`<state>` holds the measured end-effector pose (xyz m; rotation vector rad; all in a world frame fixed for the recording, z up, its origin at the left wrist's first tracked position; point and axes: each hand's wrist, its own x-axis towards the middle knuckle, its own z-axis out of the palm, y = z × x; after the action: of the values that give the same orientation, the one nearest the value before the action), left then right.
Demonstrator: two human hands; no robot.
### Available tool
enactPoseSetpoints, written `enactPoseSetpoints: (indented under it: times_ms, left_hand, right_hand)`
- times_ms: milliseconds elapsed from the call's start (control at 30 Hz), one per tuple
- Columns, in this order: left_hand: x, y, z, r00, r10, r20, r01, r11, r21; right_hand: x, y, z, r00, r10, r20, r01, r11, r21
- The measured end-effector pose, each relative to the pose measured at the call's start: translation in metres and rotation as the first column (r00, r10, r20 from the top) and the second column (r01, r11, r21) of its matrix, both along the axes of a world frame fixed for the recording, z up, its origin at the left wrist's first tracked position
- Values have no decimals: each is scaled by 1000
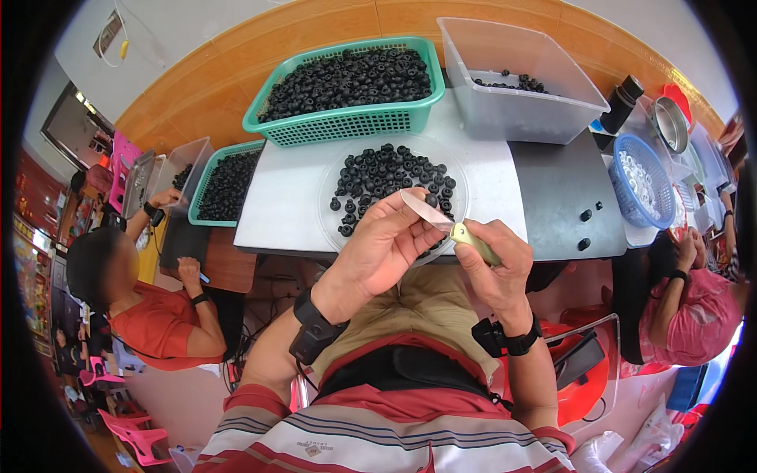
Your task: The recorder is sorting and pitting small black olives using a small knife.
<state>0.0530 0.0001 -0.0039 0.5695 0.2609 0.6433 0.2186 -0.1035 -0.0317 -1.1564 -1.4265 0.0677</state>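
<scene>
My right hand [505, 264] is wrapped round the pale green handle of a knife [478, 243], its blade pointing up and to the left. My left hand [377, 246] has its thumb and fingers pinched at a small round black part [431, 200], close against the blade. The blade crosses in front of the left fingertips and hides some of the grip. Just beyond both hands, many similar black parts [378, 173] lie loose on a clear round tray [323, 199] on the white tabletop.
A green basket [347, 130] heaped with black parts and a clear bin [520, 118] holding some stand at the back. A smaller green basket [211, 223] is at left. Right are loose black parts [584, 243] and a blue basket [648, 201]. People sit on both sides.
</scene>
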Motion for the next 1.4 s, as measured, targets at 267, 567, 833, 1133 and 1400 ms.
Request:
enactPoseSetpoints:
  times_ms: [267, 567, 833, 1133, 1400]
  left_hand:
    - [2, -9, 1, 999, 34, -25, -34, 999, 16]
    - [1, -15, 11, 1000, -25, 2, 25, 996, 81]
    - [2, -12, 7, 998, 29, -63, -24, 997, 78]
    - [-1, -5, 8, 983, 109, -146, -83, 981, 174]
    - [-2, 33, 28, 916, 284, -285, -123, 871, 475]
  right_hand:
    - [-1, -2, 1, 999, -22, -49, 23, 1000, 13]
    - [19, -6, -8, 916, -128, -380, 78, 987, -144]
    - [20, -8, -9, 919, -88, -385, 15, 982, -187]
    - [34, 6, -24, 910, -105, -402, 21, 978, -207]
    - [38, 7, -26, 864, -63, -499, -44, 979, -201]
